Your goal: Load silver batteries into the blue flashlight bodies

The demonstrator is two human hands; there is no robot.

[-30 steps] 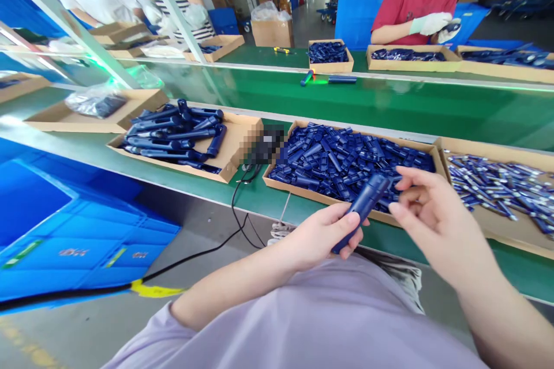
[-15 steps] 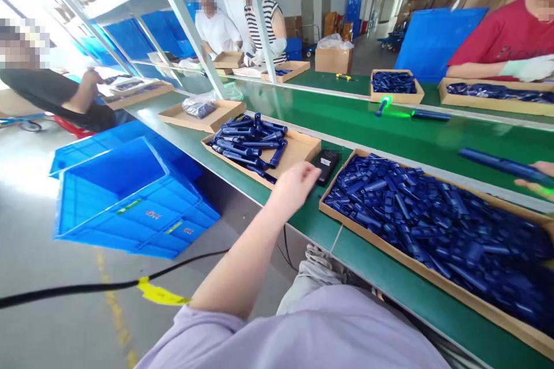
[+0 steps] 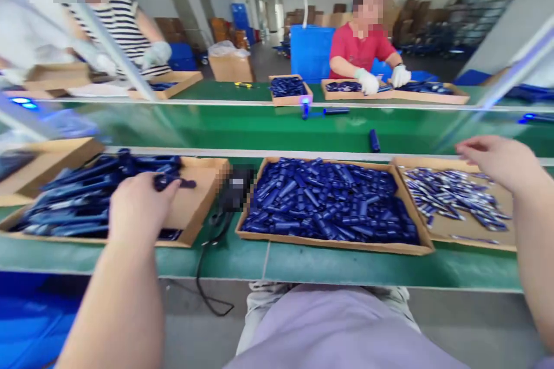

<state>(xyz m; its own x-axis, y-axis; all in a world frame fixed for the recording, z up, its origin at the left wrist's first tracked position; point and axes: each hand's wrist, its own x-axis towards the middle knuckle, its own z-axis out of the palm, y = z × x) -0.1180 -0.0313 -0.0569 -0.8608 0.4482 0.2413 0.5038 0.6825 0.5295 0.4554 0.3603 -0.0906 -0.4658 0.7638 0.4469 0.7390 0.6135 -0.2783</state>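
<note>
My left hand is over the left cardboard tray, its fingers closed round a dark blue part among long blue pieces. My right hand is raised above the right tray of small blue and silver pieces. Its fingers are bent together, and I cannot make out anything in them. Between my hands lies a middle tray heaped with short blue parts. One blue tube is on the green belt.
A black device with a cable stands between two trays. Across the belt, a person in red works with gloved hands at trays; another in stripes stands at the left. A slanted metal post rises at the left.
The view has swung right. My left hand has gone from beside the black device to the blue pieces in the left tray. My right hand no longer holds the long blue tube.
</note>
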